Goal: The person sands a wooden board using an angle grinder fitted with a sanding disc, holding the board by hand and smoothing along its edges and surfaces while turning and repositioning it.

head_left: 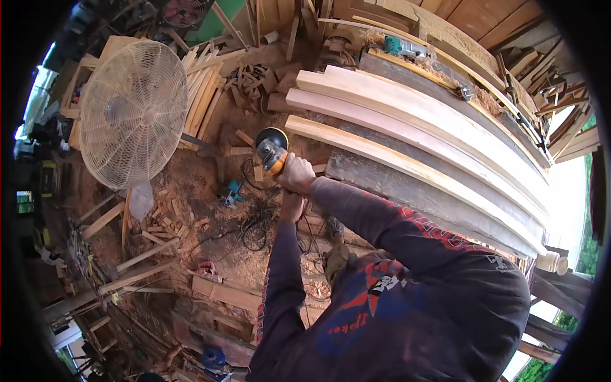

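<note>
My right hand (298, 173) is wrapped around the body of an orange and grey power sander (273, 157). The sander's round black pad (272, 138) points away from me, off the left ends of the boards and touching none of them. Just below, my left hand (292, 205) is closed at the rear of the same tool, its fingers partly hidden. Nearest to the pad is a pale wooden board (356, 141), one of several long planks lying side by side on a dark bench (375, 178).
A large round fan (133, 114) stands at the left. On the floor lie a teal power tool (231, 193), tangled black cords (254, 232), wood offcuts and shavings. Another teal tool (405, 46) rests behind the planks. A red tool (207, 270) lies near stacked timber.
</note>
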`<state>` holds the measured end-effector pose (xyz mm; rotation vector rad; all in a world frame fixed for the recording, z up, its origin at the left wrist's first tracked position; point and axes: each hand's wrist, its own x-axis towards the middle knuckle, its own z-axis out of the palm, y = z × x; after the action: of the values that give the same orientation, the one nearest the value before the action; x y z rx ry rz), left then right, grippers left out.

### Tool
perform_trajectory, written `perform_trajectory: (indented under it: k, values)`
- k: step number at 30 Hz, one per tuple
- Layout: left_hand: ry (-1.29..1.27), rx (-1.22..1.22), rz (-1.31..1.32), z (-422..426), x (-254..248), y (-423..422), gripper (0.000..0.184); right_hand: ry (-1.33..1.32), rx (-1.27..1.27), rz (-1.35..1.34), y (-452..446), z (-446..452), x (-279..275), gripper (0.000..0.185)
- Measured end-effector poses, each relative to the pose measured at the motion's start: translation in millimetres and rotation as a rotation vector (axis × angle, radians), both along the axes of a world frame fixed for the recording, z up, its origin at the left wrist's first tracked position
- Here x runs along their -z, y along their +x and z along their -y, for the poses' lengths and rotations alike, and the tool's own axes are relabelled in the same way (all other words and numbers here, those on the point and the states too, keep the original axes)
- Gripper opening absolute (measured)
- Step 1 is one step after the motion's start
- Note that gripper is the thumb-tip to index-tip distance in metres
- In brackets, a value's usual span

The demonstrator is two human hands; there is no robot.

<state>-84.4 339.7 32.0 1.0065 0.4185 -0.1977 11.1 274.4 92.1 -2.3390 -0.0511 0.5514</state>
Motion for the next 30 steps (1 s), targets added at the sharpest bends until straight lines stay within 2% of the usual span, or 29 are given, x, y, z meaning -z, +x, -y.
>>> perform_trajectory:
  k: [4, 6, 7, 10, 12, 14, 15, 18, 19, 22, 24, 26, 30]
  values:
    - [-0.008, -0.037, 0.009, -10, 13, 2, 0.062, 0.007, -0.076, 0.087, -1, -4, -18, 0.065]
    - [-0.127, 0.027, 0.061, -12, 49, 10, 0.058, -0.013, -0.083, 0.124, 6, -1, -29, 0.061]
    - [-0.234, 0.088, 0.123, -11, 45, 20, 0.055, -0.026, -0.078, 0.136, 10, 2, -34, 0.046]
    - [-0.225, 0.088, 0.090, 1, 24, 26, 0.054, -0.026, -0.074, 0.109, 19, 16, -47, 0.045]
    - [-0.255, 0.134, 0.095, 7, 22, 28, 0.054, -0.042, -0.013, 0.099, 19, 24, -47, 0.043]
    - [-0.287, 0.184, 0.095, 18, 25, 26, 0.054, -0.054, -0.060, 0.118, 18, 38, -48, 0.038]
    - [-0.150, 0.202, 0.101, 24, 27, 24, 0.056, -0.061, -0.067, 0.120, 15, 46, -50, 0.036]
    - [-0.151, 0.229, 0.068, 36, 53, 18, 0.060, -0.049, -0.026, 0.130, 4, 66, -48, 0.035]
    - [0.154, 0.357, 0.240, 35, 68, 8, 0.060, -0.047, 0.021, 0.095, -1, 73, -46, 0.036]
    - [0.697, 0.634, 0.313, 59, 35, -4, 0.063, -0.042, 0.045, 0.073, -19, 103, -47, 0.037]
    - [-0.321, 0.272, 0.041, 99, 22, -19, 0.054, -0.049, 0.093, 0.032, -32, 128, -44, 0.042]
    - [-0.295, 0.351, -0.038, 124, 36, -29, 0.059, -0.025, 0.127, 0.063, -49, 158, -42, 0.063]
    - [-0.313, 0.439, -0.038, 193, 32, -62, 0.065, -0.065, 0.210, 0.058, -87, 227, -50, 0.068]
